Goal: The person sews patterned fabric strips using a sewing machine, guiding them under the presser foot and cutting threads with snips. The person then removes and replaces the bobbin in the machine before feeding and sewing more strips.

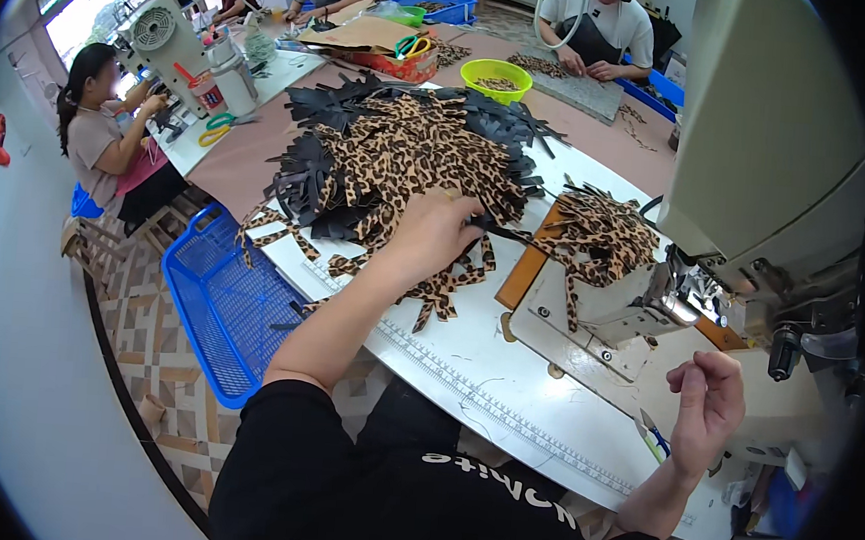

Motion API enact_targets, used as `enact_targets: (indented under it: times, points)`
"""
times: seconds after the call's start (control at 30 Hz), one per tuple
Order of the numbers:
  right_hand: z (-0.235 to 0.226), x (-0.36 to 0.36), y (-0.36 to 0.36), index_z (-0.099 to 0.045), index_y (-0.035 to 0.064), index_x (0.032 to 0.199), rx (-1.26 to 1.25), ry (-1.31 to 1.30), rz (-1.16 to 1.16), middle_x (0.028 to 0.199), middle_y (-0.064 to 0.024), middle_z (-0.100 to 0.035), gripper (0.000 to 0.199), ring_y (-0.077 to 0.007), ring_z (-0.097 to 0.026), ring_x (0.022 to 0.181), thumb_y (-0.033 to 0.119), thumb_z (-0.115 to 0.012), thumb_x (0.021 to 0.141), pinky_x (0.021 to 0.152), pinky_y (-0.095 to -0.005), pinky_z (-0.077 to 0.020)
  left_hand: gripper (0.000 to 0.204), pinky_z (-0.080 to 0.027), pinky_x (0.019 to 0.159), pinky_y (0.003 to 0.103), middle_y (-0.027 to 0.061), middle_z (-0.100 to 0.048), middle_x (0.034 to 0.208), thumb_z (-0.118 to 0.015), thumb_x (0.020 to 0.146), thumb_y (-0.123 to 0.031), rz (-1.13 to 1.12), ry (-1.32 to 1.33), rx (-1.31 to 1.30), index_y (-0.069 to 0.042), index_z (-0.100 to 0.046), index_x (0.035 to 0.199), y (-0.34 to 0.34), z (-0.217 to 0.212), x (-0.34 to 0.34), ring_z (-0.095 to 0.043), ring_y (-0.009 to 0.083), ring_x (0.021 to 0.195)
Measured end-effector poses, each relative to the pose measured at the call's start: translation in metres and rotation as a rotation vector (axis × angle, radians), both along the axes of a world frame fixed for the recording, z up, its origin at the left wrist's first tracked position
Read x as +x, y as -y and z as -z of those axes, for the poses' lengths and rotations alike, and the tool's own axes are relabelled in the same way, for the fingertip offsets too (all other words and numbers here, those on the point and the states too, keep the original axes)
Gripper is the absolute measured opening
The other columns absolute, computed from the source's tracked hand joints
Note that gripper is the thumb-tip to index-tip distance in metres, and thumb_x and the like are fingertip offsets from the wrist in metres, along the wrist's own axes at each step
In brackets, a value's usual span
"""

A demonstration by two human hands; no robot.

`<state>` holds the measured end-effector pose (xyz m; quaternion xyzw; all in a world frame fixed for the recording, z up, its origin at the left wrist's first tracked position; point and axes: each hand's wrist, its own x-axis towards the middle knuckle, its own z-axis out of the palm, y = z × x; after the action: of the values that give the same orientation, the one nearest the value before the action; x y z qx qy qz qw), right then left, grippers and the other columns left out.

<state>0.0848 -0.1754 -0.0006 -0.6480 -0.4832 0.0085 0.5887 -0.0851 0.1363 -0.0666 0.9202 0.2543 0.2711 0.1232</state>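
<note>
My left hand (437, 232) reaches over the front of a large heap of leopard-print strips (417, 138). Its thumb and fingers are closed on a dark strip (505, 232), which stretches right toward the sewing machine (687, 288). Black strips (339, 103) lie mixed in around the heap's edges. Beside the machine's head, a smaller leopard-print bundle (605, 237) rests on its bed. My right hand (709, 410) is raised in front of the machine, fingers loosely curled and nothing visible in them. Snips (653, 438) with bright handles lie partly behind it.
A ruler strip (484, 399) runs along the white table's front edge. At lower left stands a blue basket (215, 300). Farther back are a lime-green bowl (496, 79), scissors (219, 127) and another machine (168, 41). Several people (111, 137) work at the surrounding tables.
</note>
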Motion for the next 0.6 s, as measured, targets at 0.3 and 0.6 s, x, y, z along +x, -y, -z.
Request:
enact_targets:
  times: [0.3, 0.6]
  points:
    - [-0.001, 0.005, -0.001, -0.051, -0.0016, 0.097, -0.045, 0.184, 0.0, 0.074, -0.0054, -0.055, 0.009, -0.0102, -0.054, 0.067, -0.001, -0.049, 0.088, 0.06, -0.0205, -0.0423, 0.022, -0.038, 0.08, 0.036, 0.0041, -0.059, 0.096, -0.06, 0.073, -0.008, -0.224, -0.385, 0.298, -0.013, -0.066, 0.094, 0.0, 0.024, 0.011, -0.052, 0.0222, 0.094]
    - [-0.001, 0.005, -0.009, -0.053, -0.003, 0.091, -0.066, 0.271, -0.026, 0.072, -0.0057, -0.055, 0.009, -0.0109, -0.056, 0.064, -0.004, -0.051, 0.082, 0.058, -0.0217, -0.0437, 0.014, -0.046, 0.065, 0.02, 0.0024, -0.059, 0.091, -0.059, 0.085, -0.002, 0.232, 0.851, -0.683, 0.0, -0.058, 0.099, 0.011, -0.045, 0.005, -0.056, 0.0068, 0.076]
